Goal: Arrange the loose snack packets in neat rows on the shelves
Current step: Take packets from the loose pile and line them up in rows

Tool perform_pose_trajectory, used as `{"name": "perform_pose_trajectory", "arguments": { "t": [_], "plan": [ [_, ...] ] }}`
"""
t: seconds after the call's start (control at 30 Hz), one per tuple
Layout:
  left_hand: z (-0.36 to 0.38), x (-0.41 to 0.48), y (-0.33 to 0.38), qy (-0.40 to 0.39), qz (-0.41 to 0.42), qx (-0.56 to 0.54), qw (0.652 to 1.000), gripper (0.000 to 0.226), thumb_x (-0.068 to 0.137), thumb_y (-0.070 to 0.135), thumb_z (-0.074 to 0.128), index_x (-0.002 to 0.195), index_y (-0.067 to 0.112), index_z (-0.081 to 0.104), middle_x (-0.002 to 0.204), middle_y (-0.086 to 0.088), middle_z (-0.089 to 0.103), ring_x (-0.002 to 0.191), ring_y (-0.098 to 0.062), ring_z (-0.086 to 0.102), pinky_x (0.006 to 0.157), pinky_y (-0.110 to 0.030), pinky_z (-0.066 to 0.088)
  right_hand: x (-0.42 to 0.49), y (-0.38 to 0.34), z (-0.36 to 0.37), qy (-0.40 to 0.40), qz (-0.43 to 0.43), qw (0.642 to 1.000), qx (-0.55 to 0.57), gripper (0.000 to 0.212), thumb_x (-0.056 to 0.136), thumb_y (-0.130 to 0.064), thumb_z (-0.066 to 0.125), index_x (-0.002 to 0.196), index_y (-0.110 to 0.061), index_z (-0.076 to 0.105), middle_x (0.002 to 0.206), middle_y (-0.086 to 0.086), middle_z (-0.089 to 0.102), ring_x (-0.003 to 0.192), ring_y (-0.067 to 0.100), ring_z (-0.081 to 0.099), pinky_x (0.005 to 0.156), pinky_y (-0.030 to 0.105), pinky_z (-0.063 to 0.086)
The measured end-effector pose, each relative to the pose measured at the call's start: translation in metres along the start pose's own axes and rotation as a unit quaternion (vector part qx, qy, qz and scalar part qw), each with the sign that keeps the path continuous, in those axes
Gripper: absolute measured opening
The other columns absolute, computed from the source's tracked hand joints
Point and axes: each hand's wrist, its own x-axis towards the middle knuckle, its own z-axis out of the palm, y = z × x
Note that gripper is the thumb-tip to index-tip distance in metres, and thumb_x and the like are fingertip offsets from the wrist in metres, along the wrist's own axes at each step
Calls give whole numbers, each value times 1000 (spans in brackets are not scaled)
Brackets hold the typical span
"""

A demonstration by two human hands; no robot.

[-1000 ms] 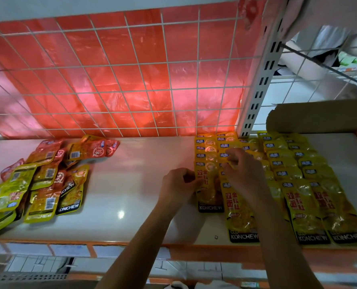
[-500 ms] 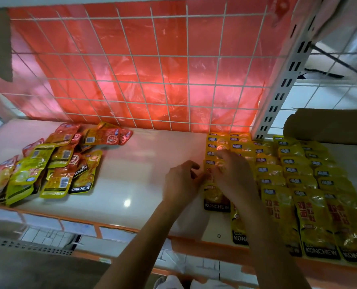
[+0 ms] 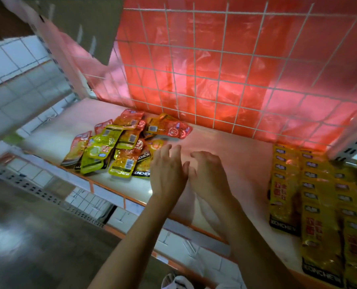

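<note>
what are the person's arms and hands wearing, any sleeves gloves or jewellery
Nothing is worn that shows. The left forearm and right forearm are bare right down to the bottom edge of the picture, with no sleeve or cuff in view. The left hand and right hand have no gloves, and no watch, bracelet or ring can be seen, though the picture is slightly blurred.

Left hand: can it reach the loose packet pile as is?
Probably yes. The left hand is open and empty, its fingertips right beside the loose packet pile, with nothing between them. The right hand is on its far side, clear.
</note>
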Motion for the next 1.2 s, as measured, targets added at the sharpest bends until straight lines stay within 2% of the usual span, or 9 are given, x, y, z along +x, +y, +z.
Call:
{"name": "perform_pose_trajectory", "arguments": {
  "t": [0.23,0.33,0.5,0.67,0.83,0.97,1.03,1.13,1.2],
  "plan": [
    [-19,14,-79,0,-118,51,992,51,89,38,59,130,11,48,127,-13,51,118,-35,45,93,-42,38,30,-53,52,-50,33,998,-20,32,89,-18,49,120,-10,52,119,14,60,112,33,50,86,34,39],
    [-21,19,-98,-40,-155,87,983,52,88,47,57,126,14,43,124,-11,50,118,-33,46,96,-40,39,39,-71,69,-54,59,996,-30,43,86,-26,55,125,-12,45,118,13,60,111,34,51,82,36,41],
    [-21,18,-102,-45,-165,68,983,50,88,46,60,125,15,45,116,-12,55,112,-34,51,89,-41,44,52,-83,89,-58,125,989,-50,45,82,-33,66,117,-16,43,117,10,61,111,31,54,83,36,43],
    [-22,17,-99,-45,-139,75,986,37,94,38,50,125,18,46,112,-9,59,110,-34,53,86,-43,45,52,-75,87,-42,163,985,39,42,81,-24,65,117,-18,44,110,11,63,103,34,60,78,34,43],
    [-21,18,-88,4,-92,3,996,27,96,22,38,118,11,49,98,-12,66,93,-35,63,71,-40,46,43,-56,71,-3,162,975,154,55,78,-7,58,128,-23,41,106,11,65,97,33,62,79,35,49],
    [-20,17,-70,15,-65,-58,996,32,96,35,52,118,12,52,100,-12,69,89,-35,66,65,-36,44,28,-37,56,28,178,941,286,66,75,-4,57,119,-49,38,99,0,68,90,22,67,80,46,56],
    [-20,17,-56,32,-81,-139,987,26,97,31,51,114,12,57,93,-15,71,85,-36,66,61,-33,37,22,-26,48,52,180,933,308,73,74,-3,59,118,-57,37,98,-4,67,87,17,68,77,46,57],
    [-14,20,-38,21,-120,-265,957,23,95,7,41,108,6,60,90,-19,68,83,-36,63,61,-32,35,18,-7,33,79,167,941,285,67,79,-2,59,123,-51,43,103,5,62,90,22,66,79,47,56],
    [-11,21,-27,-9,-137,-327,935,23,94,5,39,101,3,61,90,-18,66,83,-35,60,62,-32,38,15,7,23,83,164,944,275,58,83,-2,57,125,-41,49,107,11,60,94,27,64,83,48,53]
  ]
}}
